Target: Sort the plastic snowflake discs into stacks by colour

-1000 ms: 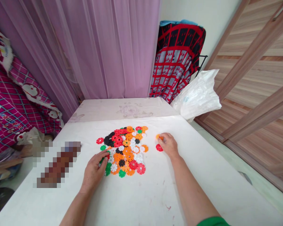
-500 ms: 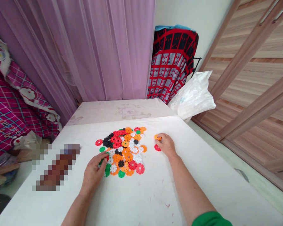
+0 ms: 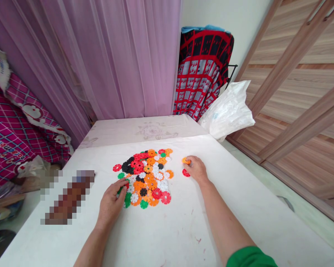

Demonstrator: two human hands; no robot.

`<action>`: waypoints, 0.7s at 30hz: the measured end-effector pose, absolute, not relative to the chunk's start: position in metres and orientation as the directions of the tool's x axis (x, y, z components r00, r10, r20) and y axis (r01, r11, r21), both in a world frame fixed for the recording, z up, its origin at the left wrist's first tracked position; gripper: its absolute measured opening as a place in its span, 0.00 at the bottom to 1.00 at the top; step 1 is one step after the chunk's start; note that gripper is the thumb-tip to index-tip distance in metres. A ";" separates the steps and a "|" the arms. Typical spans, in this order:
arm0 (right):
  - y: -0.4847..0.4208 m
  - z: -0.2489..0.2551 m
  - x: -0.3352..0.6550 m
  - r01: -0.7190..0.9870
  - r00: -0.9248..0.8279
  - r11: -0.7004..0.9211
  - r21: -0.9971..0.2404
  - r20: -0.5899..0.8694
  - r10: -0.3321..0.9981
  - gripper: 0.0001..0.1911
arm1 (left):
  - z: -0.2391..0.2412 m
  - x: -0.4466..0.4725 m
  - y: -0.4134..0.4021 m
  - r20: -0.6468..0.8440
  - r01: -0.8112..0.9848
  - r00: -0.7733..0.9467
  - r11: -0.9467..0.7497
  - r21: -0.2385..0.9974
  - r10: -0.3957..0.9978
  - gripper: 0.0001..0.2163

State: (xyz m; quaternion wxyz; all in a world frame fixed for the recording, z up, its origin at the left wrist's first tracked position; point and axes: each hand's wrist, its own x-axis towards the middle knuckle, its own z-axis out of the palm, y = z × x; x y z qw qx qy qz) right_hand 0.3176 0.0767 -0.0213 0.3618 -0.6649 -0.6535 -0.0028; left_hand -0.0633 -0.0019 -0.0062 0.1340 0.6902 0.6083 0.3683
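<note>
A loose heap of notched plastic flower discs (image 3: 149, 180) in orange, red, white, black and green lies flat on the white-covered table. At the heap's left edge, my left hand (image 3: 113, 200) has its thumb and fingers closed about a green disc (image 3: 119, 190); a red one shows by the fingertips, and the exact grip is partly hidden. To the right of the heap, apart from it, my right hand (image 3: 196, 169) pinches an orange disc (image 3: 186, 161). Just below those fingers a single red disc (image 3: 186, 173) rests on the cloth.
A blurred-out patch (image 3: 69, 200) covers something at the table's left. Beyond the right far edge stands a white plastic bag (image 3: 228, 111), with a red-and-black checked cloth (image 3: 200, 74) behind it. Purple curtains (image 3: 122, 59) hang at the back; a wooden wardrobe (image 3: 295, 96) is at right.
Both hands keep nearly the same places and grips. The view has shifted very slightly; no disc has visibly moved.
</note>
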 end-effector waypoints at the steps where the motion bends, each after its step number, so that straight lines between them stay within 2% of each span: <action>1: 0.076 -0.020 0.317 0.869 0.155 0.113 -0.482 0.482 0.862 0.07 | -0.006 -0.063 -0.002 0.341 0.742 -0.013 -0.219 0.633 0.940 0.17; 4: 0.072 -0.010 0.312 0.866 0.150 0.150 -0.478 0.534 0.832 0.05 | -0.005 -0.063 -0.002 0.328 0.740 -0.014 -0.211 0.638 0.944 0.17; 6: 0.067 -0.001 0.303 0.857 0.068 0.234 -0.460 0.551 0.831 0.04 | -0.005 -0.063 -0.002 0.327 0.735 -0.015 -0.211 0.644 0.945 0.17; 9: 0.058 0.010 0.287 0.795 -0.163 0.396 -0.461 0.466 0.870 0.06 | -0.006 -0.063 -0.003 0.325 0.727 -0.021 -0.209 0.655 0.946 0.17; 12: 0.049 0.015 0.272 0.729 -0.338 0.468 -0.499 0.333 0.881 0.11 | -0.008 -0.063 -0.002 0.325 0.719 -0.024 -0.209 0.662 0.945 0.18; 17: 0.043 0.016 0.260 0.727 -0.377 0.451 -0.518 0.248 0.892 0.12 | -0.008 -0.062 -0.002 0.331 0.722 -0.027 -0.211 0.659 0.943 0.18; 21: 0.042 0.020 0.255 0.802 -0.339 0.418 -0.427 0.250 0.907 0.10 | -0.007 -0.061 -0.002 0.331 0.724 -0.021 -0.214 0.656 0.943 0.18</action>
